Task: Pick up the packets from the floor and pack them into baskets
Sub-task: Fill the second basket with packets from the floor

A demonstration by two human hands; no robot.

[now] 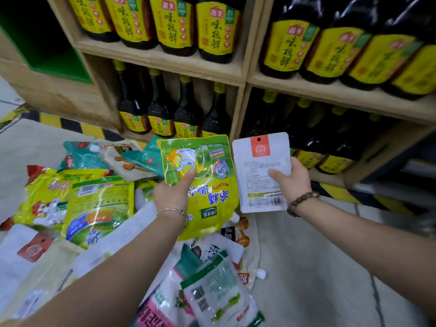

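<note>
My left hand (173, 191) grips a green and yellow packet (207, 185), held up above the floor with my thumb on its front. My right hand (292, 179) holds a white packet (257, 166) with a red label at its top, upright beside the green one. Below and to the left, several more packets lie in a heap on the floor: yellow-green ones (96, 208), a teal one (82, 156), white ones (30, 253) and a clear bag with a green band (219, 293). No basket is in view.
A wooden shelf unit (245, 74) stands right behind the packets, stocked with dark sauce bottles (165, 112) bearing yellow labels. Yellow and black hazard tape (68, 123) runs along its base. Bare grey floor (318, 267) lies to the right of the heap.
</note>
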